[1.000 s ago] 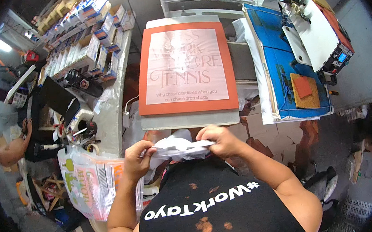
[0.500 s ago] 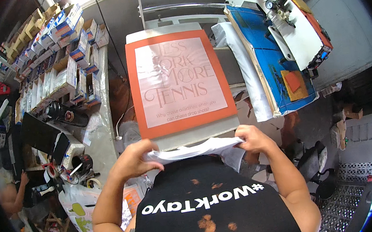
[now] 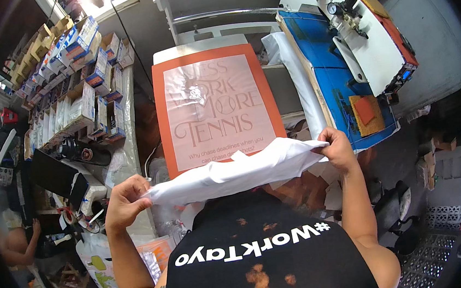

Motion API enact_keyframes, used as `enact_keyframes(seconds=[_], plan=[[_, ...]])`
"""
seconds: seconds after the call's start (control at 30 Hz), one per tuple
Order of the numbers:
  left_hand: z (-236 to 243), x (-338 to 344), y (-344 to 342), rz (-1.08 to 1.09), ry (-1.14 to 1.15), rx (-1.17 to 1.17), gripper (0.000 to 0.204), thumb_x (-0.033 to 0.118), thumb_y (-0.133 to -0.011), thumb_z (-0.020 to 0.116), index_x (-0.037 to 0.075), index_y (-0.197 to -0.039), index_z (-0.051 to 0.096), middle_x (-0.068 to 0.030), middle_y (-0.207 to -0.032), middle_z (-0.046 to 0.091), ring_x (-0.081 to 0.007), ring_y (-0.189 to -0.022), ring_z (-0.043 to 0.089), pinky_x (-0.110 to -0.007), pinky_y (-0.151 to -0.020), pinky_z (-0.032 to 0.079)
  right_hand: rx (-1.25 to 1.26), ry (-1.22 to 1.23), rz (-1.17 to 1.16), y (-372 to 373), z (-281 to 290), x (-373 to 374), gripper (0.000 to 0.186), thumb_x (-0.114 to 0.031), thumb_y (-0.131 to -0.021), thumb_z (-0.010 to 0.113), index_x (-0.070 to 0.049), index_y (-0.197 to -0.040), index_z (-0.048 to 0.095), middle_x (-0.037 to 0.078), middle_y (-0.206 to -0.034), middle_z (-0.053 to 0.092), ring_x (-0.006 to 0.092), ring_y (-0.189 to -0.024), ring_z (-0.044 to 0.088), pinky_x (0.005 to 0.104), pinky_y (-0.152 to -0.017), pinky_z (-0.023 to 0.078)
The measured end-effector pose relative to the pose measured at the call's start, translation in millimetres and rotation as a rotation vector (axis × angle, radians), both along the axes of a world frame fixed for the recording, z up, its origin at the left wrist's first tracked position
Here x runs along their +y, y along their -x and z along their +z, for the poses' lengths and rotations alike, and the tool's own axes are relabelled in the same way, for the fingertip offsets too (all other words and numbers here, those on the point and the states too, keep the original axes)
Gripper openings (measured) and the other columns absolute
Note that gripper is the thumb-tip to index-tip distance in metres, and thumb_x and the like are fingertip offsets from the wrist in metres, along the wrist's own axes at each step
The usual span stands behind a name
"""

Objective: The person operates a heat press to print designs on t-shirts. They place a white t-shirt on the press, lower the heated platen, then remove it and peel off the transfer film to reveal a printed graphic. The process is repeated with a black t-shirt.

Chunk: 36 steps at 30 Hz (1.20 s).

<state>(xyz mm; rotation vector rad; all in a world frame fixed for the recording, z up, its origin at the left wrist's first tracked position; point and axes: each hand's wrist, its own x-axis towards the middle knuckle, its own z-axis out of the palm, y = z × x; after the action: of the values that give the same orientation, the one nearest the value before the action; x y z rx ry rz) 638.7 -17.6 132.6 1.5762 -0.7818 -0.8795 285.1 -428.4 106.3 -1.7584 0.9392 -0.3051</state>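
Observation:
A bunched white fabric (image 3: 227,174) stretches between my two hands, held taut across the front of the press bed. My left hand (image 3: 128,202) pinches its left end, and my right hand (image 3: 338,151) grips its right end, raised a little higher. Behind the fabric lies an orange pad (image 3: 163,122) with a pale pink printed sheet (image 3: 214,118) on it, on a grey platen (image 3: 200,45). The fabric overlaps the front part of the pad from this view.
At left, stacked boxes (image 3: 73,97) crowd a bench beside dark equipment (image 3: 52,173). A co-worker's arm (image 3: 28,244) shows at far left. At right are a blue board (image 3: 323,73) with sponge pads (image 3: 365,116), white rolled cloth (image 3: 296,78) and a press head with gauge (image 3: 363,33).
My hands have moved apart and upward, and the white fabric between them is now spread wider and lifted over the pad's front edge. The view has shifted slightly.

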Motion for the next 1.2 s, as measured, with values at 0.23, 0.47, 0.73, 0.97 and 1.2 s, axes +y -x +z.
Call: enact_keyframes(seconds=[0.23,0.47,0.73,0.97,1.2], plan=[[-20.9,-3.7,14.7,0.186,0.045,0.256,0.026,0.0,-0.079,0.076,0.001,-0.1,0.06,-0.008,-0.089,0.067,-0.0146,-0.081,0.065,-0.029,-0.075,0.051,-0.126,-0.191,0.043,-14.2,16.1,-8.9,0.01,0.0,-0.082,0.073,0.0,-0.092,0.07,0.001,-0.086,0.069,0.0095,-0.079,0.061,0.0241,-0.074,0.047],[-40.5,15.4,4.7,0.249,-0.343,-0.132,0.024,-0.005,-0.08,0.071,-0.002,-0.104,0.067,-0.0109,-0.104,0.071,-0.0168,-0.088,0.066,-0.028,-0.081,0.052,0.061,0.219,-0.042,-38.1,23.2,5.2,0.009,0.004,-0.085,0.065,0.002,-0.091,0.071,0.005,-0.078,0.069,0.0091,-0.076,0.061,0.025,-0.07,0.048],[-27.7,-16.2,7.7,0.436,0.069,0.153,0.026,0.002,-0.089,0.067,-0.002,-0.113,0.058,-0.0023,-0.091,0.064,-0.0084,-0.083,0.059,-0.022,-0.078,0.046,-0.449,-0.442,-0.163,-61.0,4.1,14.5,0.006,-0.001,-0.093,0.06,-0.001,-0.097,0.065,0.001,-0.088,0.062,0.0086,-0.083,0.055,0.023,-0.076,0.044],[-28.6,5.5,-7.7,0.397,-0.049,-0.09,0.022,-0.002,-0.084,0.072,-0.003,-0.105,0.067,-0.0063,-0.096,0.069,-0.0125,-0.089,0.063,-0.025,-0.087,0.048,-0.208,0.303,0.008,-48.4,3.8,13.2,0.018,-0.02,-0.093,0.07,-0.003,-0.1,0.067,-0.002,-0.085,0.061,0.0066,-0.077,0.052,0.0217,-0.071,0.043],[5.0,-10.3,6.5,0.369,-0.036,-0.089,0.017,-0.013,-0.075,0.068,0.001,-0.084,0.064,-0.0011,-0.085,0.057,-0.0094,-0.077,0.057,-0.023,-0.072,0.046,-0.279,0.068,-0.112,-36.8,2.7,16.5,0.025,-0.027,-0.1,0.061,-0.002,-0.096,0.064,-0.001,-0.085,0.061,0.0075,-0.077,0.052,0.0229,-0.071,0.043]])
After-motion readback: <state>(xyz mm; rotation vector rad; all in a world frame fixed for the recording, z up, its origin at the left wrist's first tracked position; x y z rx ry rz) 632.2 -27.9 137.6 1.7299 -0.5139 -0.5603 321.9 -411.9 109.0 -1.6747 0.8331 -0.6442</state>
